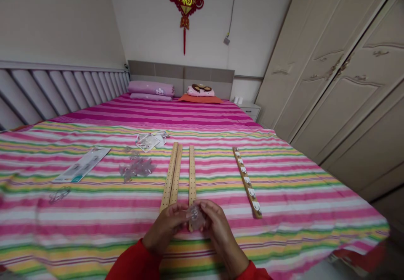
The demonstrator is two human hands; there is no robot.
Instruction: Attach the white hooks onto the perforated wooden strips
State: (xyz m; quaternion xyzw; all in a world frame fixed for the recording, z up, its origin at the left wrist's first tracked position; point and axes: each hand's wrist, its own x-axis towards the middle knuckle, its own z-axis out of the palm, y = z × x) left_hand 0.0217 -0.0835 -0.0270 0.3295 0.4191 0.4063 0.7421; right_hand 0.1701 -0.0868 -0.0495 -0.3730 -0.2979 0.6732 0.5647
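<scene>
Between my two hands is a small clear plastic bag (197, 217) with something shiny inside that is too small to name. My left hand (170, 223) pinches its left side, and my right hand (217, 223) grips its right side. Under the bag lies a narrow wooden strip (192, 170) with rows of small holes. To its left, two more perforated wooden strips (172, 175) lie side by side. A pile of similar clear bags (137, 166) rests farther left. On the right lies a wooden strip with several white pieces (247, 181) along it.
A striped sheet (284, 225) covers the bed. Flat packets (151, 140) lie behind the bag pile. A long blister card (82, 164) and a small clear wrapper (59, 194) are at left. Pillows (150, 90) lie by the headboard (158, 69); wardrobes (341, 78) stand at right.
</scene>
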